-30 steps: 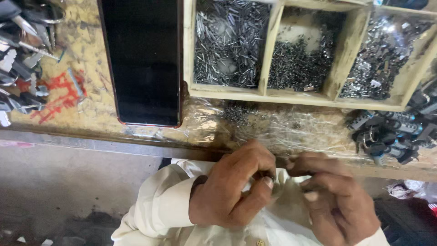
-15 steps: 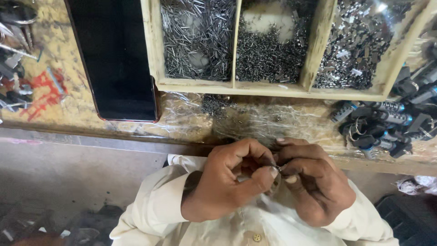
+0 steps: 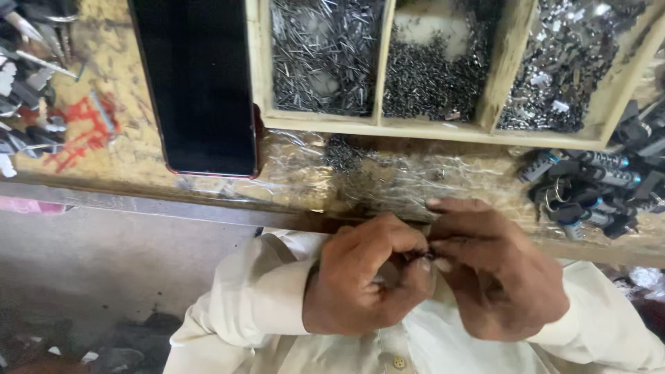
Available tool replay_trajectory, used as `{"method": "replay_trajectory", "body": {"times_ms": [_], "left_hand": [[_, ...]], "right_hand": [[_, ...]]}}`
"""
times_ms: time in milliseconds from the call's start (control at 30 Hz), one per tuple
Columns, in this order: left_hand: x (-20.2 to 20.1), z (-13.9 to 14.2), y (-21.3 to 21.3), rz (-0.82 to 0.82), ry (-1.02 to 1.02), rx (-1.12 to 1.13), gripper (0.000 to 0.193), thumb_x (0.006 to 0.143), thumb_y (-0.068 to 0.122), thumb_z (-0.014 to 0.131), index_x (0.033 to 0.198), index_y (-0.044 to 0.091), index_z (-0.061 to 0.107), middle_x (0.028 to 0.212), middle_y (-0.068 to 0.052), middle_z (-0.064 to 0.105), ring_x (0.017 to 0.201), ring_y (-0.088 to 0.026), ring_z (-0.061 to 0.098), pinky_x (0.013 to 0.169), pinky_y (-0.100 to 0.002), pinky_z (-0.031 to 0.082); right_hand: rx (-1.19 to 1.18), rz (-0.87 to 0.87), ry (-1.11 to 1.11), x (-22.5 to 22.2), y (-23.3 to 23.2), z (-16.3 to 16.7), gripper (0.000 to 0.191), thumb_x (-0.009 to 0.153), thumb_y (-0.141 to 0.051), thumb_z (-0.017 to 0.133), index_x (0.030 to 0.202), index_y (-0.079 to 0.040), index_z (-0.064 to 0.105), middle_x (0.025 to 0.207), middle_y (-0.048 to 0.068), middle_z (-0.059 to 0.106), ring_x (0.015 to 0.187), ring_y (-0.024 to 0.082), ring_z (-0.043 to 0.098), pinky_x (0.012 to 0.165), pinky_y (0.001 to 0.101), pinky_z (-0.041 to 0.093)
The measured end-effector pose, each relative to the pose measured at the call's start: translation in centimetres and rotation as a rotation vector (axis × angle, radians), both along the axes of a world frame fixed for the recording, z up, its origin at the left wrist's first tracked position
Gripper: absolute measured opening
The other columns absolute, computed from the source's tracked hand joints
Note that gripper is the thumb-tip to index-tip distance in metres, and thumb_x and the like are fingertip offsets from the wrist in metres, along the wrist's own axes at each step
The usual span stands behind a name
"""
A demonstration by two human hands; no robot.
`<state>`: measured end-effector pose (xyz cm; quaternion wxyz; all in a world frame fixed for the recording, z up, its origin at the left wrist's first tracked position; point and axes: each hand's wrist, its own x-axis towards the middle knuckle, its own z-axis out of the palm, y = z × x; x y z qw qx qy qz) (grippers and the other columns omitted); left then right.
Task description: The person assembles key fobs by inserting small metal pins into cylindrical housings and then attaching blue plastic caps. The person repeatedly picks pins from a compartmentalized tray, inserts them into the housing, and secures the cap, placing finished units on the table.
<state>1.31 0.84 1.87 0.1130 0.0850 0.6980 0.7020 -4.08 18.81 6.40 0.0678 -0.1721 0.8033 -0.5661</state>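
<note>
At the table (image 3: pixel 291 201) edge, over my lap: both grips clamped on one small dark part (image 3: pixel 420 257), left hand (image 3: pixel 367 284) and right hand (image 3: pixel 499 273) fingertip to fingertip. Its axis I cannot tell.

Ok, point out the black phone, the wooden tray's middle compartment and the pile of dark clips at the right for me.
black phone (image 3: pixel 197 83), head view, middle of its dark screen.
middle compartment (image 3: pixel 429 79), head view, on the small dark pins heaped inside it.
dark clips (image 3: pixel 589 187), head view, centre of the pile on the bench.
</note>
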Motion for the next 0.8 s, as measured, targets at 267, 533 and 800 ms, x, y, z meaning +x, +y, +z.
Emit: {"method": "replay_trajectory", "body": {"times_ms": [267, 533, 800], "left_hand": [[-0.5, -1.3, -2.2, 0.048, -0.093, 0.163, 0.017, 0.092, -0.003, 0.063, 0.109, -0.001, 0.061, 0.096, -0.009, 0.066, 0.075, -0.015, 0.065, 0.067, -0.026, 0.055], [-2.0, -1.8, -2.4, -0.019, -0.092, 0.12, 0.012, 0.088, 0.003, 0.066, 0.099, -0.001, 0.062, 0.089, -0.009, 0.065, 0.075, -0.015, 0.067, 0.072, -0.029, 0.057], [-2.3, -1.6, -2.5, 0.005, -0.126, 0.195, 0.009, 0.092, 0.003, 0.065, 0.1, -0.001, 0.062, 0.091, -0.009, 0.064, 0.072, -0.013, 0.067, 0.07, -0.026, 0.059]], "right_hand": [[0.804, 0.549, 0.883, -6.3, -1.6, 0.6, 0.035, 0.084, -0.016, 0.063, 0.112, 0.003, 0.069, 0.101, 0.011, 0.065, 0.088, 0.022, 0.062, 0.098, 0.0395, 0.055], [1.071, 0.953, 0.7, -14.6, -5.8, -2.3, 0.046, 0.066, -0.028, 0.075, 0.105, -0.005, 0.066, 0.098, 0.007, 0.061, 0.085, 0.022, 0.06, 0.085, 0.0386, 0.057], [0.57, 0.697, 0.74, -13.6, -0.4, -5.2, 0.025, 0.079, -0.015, 0.074, 0.1, -0.002, 0.067, 0.101, 0.012, 0.061, 0.087, 0.026, 0.063, 0.076, 0.0403, 0.057]]}}
